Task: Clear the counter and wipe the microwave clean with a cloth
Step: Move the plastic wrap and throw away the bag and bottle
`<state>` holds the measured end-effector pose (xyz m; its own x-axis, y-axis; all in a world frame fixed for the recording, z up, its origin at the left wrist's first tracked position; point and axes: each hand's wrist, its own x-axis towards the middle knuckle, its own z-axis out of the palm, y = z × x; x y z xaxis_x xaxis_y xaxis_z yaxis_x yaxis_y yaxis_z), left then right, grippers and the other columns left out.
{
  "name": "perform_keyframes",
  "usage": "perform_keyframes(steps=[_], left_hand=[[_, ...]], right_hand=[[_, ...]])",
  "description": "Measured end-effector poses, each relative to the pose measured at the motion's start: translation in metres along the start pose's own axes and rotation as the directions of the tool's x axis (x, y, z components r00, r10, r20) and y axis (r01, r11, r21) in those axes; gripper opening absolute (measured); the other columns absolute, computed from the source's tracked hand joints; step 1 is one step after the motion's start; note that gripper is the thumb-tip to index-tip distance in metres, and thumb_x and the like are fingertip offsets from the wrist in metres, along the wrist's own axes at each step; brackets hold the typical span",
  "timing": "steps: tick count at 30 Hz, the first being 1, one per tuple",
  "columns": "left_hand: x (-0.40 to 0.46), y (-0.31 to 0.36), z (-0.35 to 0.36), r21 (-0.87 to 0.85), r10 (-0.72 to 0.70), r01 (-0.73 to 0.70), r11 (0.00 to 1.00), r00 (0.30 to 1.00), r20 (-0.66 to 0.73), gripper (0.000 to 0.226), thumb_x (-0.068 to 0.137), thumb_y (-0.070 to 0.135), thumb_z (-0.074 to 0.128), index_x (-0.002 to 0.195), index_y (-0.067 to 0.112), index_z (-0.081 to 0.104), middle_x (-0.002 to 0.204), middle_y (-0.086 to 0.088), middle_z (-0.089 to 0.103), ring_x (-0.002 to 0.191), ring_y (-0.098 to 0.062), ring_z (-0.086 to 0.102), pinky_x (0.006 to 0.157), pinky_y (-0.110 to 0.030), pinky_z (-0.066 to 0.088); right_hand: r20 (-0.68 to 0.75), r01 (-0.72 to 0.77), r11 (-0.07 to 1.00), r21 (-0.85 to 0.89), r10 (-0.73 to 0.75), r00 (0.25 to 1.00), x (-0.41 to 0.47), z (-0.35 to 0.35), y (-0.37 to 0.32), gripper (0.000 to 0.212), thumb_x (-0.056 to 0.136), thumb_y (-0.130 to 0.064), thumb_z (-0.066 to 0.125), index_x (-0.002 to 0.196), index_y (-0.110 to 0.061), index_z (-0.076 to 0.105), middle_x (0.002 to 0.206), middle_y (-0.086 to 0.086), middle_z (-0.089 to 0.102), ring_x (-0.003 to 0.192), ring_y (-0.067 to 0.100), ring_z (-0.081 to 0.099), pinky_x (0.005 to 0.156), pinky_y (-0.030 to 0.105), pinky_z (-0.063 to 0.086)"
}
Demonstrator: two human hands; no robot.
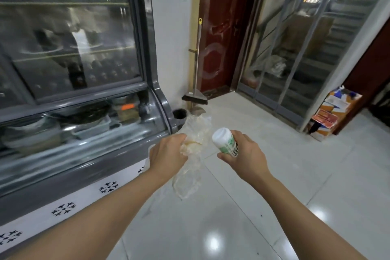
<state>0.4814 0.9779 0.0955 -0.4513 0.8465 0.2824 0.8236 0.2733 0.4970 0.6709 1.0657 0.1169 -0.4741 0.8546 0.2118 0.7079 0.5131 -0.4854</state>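
Just right of the glass display fridge (69,82), the left hand (166,157) has its fingers clamped on a crumpled clear plastic bag (192,154) over the white tiled floor (242,207); the right hand (247,154), beside it, wraps its fingers round a white bottle with a green label (224,141); beyond the fridge's far corner a broom (195,95) leans by a dark red door (219,34)

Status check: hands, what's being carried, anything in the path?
Left hand grips a clear plastic bag. Right hand grips a white bottle. Broom and dark bin ahead by the wall; tiled floor between shows nothing.
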Motion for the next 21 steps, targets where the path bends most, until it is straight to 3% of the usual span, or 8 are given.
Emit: perform_keyframes(steps=[8, 13, 21], left_hand=[[0.141, -0.002, 0.059, -0.007, 0.003, -0.003, 1.0, 0.999, -0.045, 0.025, 0.07, 0.014, 0.064, 0.062, 0.025, 0.043, 0.054, 0.013, 0.04, 0.058, -0.016, 0.048, 0.043, -0.022, 0.02], [0.239, -0.012, 0.083, -0.019, 0.001, -0.001, 1.0, 1.0, -0.005, 0.027, 0.073, 0.018, 0.065, 0.065, 0.026, 0.041, 0.06, 0.01, 0.046, 0.062, -0.018, 0.05, 0.05, -0.026, 0.031], [0.368, -0.017, 0.111, 0.016, -0.007, 0.007, 1.0, 0.999, -0.032, 0.016, 0.074, 0.019, 0.065, 0.069, 0.023, 0.051, 0.063, 0.01, 0.05, 0.06, -0.015, 0.046, 0.049, -0.024, 0.029]], right_hand=[[-0.005, 0.002, 1.0, -0.022, -0.002, 1.0, 0.147, 0.015, 0.042, 0.063, 0.073, -0.044, 0.073, 0.127, -0.029, 0.044, 0.112, -0.003, 0.058, 0.094, 0.02, 0.058, 0.068, 0.03, 0.043], [-0.014, -0.007, 0.999, -0.04, 0.007, 1.0, 0.244, 0.025, 0.059, 0.064, 0.073, -0.044, 0.073, 0.127, -0.028, 0.044, 0.113, -0.002, 0.058, 0.094, 0.021, 0.058, 0.068, 0.029, 0.042], [-0.012, 0.015, 0.999, -0.04, -0.016, 1.0, 0.378, 0.046, 0.09, 0.064, 0.072, -0.045, 0.073, 0.126, -0.029, 0.043, 0.11, -0.003, 0.058, 0.09, 0.019, 0.056, 0.065, 0.028, 0.037]])
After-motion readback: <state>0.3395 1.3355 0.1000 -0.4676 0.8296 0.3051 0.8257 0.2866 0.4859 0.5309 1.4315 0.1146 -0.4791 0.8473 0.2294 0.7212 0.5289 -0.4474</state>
